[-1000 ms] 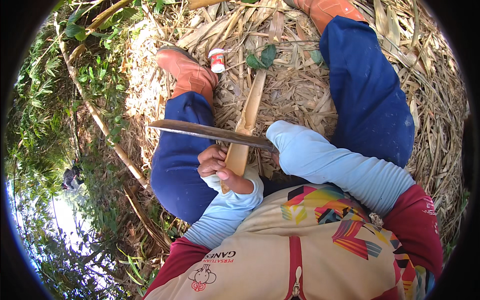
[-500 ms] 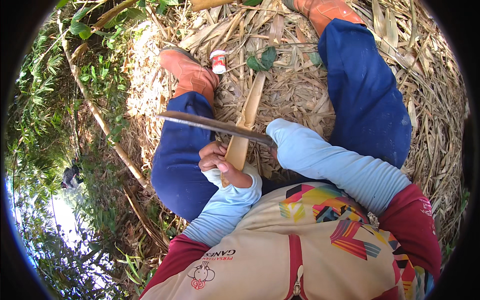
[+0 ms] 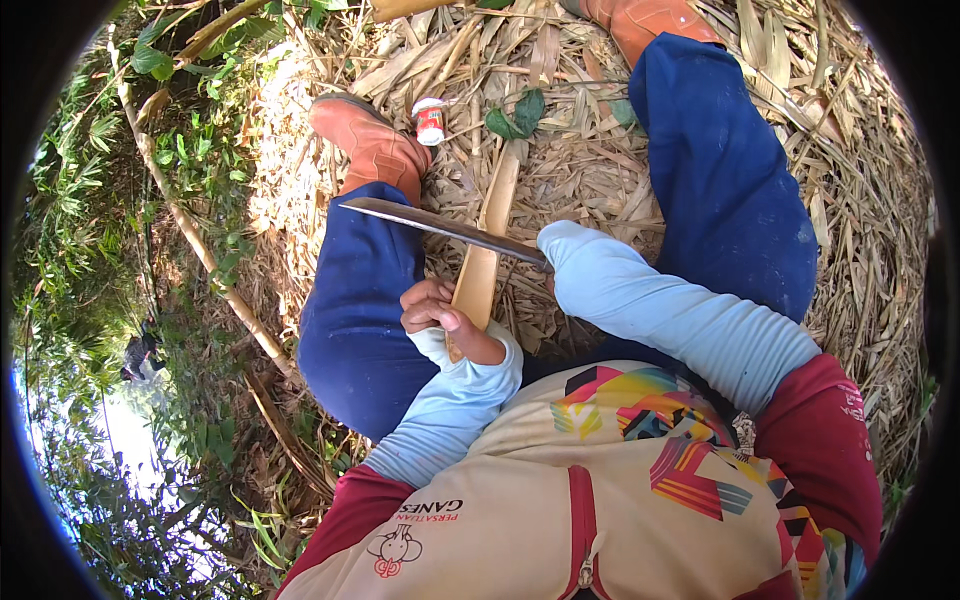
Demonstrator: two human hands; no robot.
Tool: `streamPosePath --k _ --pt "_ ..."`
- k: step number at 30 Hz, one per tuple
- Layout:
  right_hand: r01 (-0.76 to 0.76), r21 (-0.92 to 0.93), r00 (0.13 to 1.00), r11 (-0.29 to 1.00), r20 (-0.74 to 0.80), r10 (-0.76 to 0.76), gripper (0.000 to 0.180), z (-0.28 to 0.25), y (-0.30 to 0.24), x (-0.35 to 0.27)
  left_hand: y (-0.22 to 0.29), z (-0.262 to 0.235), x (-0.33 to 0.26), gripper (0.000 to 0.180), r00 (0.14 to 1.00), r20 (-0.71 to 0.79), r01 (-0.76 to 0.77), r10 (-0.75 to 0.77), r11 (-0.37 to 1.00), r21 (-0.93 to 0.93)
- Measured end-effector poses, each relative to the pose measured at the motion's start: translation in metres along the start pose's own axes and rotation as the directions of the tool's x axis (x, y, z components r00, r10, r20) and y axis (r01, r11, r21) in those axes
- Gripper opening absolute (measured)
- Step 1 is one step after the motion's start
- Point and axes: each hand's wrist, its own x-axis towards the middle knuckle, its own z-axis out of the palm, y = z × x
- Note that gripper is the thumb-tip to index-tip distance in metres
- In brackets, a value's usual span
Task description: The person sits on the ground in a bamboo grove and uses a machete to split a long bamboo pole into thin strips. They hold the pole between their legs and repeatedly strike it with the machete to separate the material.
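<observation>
A split length of pale bamboo (image 3: 478, 285) slants away from me between my legs, its hollow side up. My left hand (image 3: 440, 312) is closed around its near end, the thumb on top and the fingers at the left edge. The far end rests at the leaf litter. Across the bamboo's middle runs the dark blade of a machete (image 3: 425, 217), its tip pointing left over my left leg. My right hand (image 3: 549, 284) grips it at the right, mostly hidden by the light blue sleeve, which also covers the handle. Whether the edge touches the bamboo I cannot tell.
Dry bamboo leaves (image 3: 590, 170) cover the ground. A small red and white container (image 3: 429, 122) lies beside my left boot (image 3: 375, 145). Green leaves (image 3: 517, 115) lie past the bamboo's far end. A long thin branch (image 3: 185, 215) and undergrowth are at left.
The machete blade has shifted slightly away from me, its tip moving right and farther off, and its flat side shows more. The bamboo and my left hand have stayed nearly in place.
</observation>
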Motion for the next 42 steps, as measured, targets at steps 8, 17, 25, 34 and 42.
streamPosePath --k 8,17,25,34,42 --pt "0.007 -0.096 0.997 0.995 0.078 0.001 0.027 -0.001 0.001 0.002 -0.019 -0.01 0.004 0.024 0.995 -0.013 -0.098 0.098 0.995 0.008" --pt "0.128 -0.092 0.98 0.987 -0.141 -0.14 0.023 -0.004 -0.01 -0.011 -0.006 0.004 0.01 0.017 0.994 -0.106 -0.012 0.024 0.993 0.115" --pt "-0.053 -0.095 0.998 0.994 0.029 0.057 0.018 -0.003 0.007 0.028 -0.003 0.006 0.012 0.017 0.994 -0.111 -0.019 0.014 0.999 -0.038" --pt "0.015 -0.1 1.0 0.995 0.018 -0.014 0.016 0.012 0.01 0.029 -0.016 -0.009 0.007 0.028 0.997 -0.057 -0.057 0.053 0.995 -0.076" --pt "0.084 -0.054 0.996 0.995 -0.003 -0.084 0.016 0.013 0.012 0.03 -0.021 -0.018 0.001 0.032 0.997 -0.066 -0.03 0.028 0.999 -0.027"
